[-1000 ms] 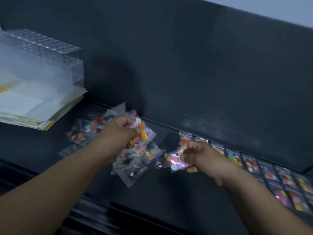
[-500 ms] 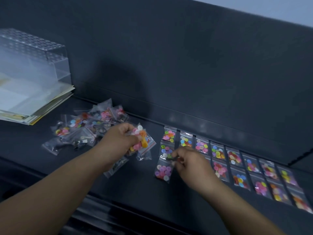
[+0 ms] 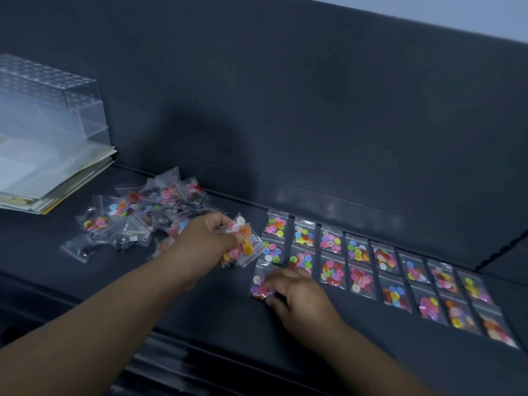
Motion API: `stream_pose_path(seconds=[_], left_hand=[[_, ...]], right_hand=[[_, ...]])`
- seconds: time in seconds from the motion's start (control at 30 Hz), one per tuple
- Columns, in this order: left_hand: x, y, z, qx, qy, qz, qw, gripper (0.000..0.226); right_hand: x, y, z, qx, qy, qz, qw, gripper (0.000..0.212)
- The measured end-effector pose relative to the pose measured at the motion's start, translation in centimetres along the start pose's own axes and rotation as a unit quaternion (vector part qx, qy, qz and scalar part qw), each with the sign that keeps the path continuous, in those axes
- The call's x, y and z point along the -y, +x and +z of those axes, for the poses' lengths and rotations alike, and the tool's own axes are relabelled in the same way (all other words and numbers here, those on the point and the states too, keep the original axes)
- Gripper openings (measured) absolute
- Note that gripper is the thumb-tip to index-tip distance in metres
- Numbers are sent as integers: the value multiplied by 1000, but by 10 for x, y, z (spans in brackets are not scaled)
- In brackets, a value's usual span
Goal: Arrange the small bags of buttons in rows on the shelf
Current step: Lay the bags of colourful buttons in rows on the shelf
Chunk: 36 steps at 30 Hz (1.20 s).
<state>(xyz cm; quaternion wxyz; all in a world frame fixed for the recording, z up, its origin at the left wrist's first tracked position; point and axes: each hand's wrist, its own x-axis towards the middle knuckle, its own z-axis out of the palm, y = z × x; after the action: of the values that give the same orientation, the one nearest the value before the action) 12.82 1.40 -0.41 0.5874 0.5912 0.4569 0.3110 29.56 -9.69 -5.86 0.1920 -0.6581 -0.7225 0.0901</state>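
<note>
Small clear bags of coloured buttons lie in neat rows (image 3: 360, 265) on the dark shelf (image 3: 200, 310), running from the middle to the right. A loose pile of bags (image 3: 137, 221) sits at the left. My left hand (image 3: 205, 244) grips a bunch of bags (image 3: 243, 247) just above the shelf, between the pile and the rows. My right hand (image 3: 300, 295) holds one bag of pink and purple buttons (image 3: 258, 285) by its right edge. That bag lies flat on the shelf at the left end of the front row, partly hidden under my fingers.
A clear plastic box (image 3: 51, 110) stands on a stack of papers (image 3: 57, 184) at the far left of the shelf. A dark back panel (image 3: 285, 110) rises behind the bags. The shelf's front edge (image 3: 171, 364) runs below my forearms.
My right hand carried the bag from the air down onto the shelf, at the left end of the front row. My left hand kept its bunch. The view shifted right, showing more rows.
</note>
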Motion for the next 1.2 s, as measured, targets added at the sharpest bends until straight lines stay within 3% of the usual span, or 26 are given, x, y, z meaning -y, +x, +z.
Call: stream_pose_path(seconds=[0.07,0.17,0.27,0.33,0.5,0.73,0.8,0.93,1.0,1.1,1.2], left_hand=[[-1,-1,2,4,-4,-1,1000,6],[-4,-3,5,28,-22,-11,999,6],[-6,-4,11,62,-42,-26,997,10],[-8,-5,17,88,-49,-33,994,13],[-13,-7,31,119,-28,-24,992,22],[-12,-6,35,101,15,-38,994,18],[-12,-6,35,89,18,-37,995,18],[-11,-6,35,84,27,-39,995,16],[-11,-5,35,85,27,-44,995,16],[-11,-5,36,83,34,-49,995,15],[-11,-5,38,85,32,-45,995,13]], right_hand=[[-2,0,-1,-13,21,9,1000,22],[1,4,-12,-82,162,113,977,9],[13,15,-36,-112,396,209,887,13],[20,20,-51,-75,491,256,829,10],[23,21,-60,0,555,302,775,8],[8,12,-75,-63,607,315,727,22],[0,9,-79,-64,592,321,736,22],[-14,1,-83,21,393,326,860,22],[-18,1,-82,81,310,293,901,21],[-20,4,-72,122,218,234,940,21],[-23,6,-59,71,128,222,964,25]])
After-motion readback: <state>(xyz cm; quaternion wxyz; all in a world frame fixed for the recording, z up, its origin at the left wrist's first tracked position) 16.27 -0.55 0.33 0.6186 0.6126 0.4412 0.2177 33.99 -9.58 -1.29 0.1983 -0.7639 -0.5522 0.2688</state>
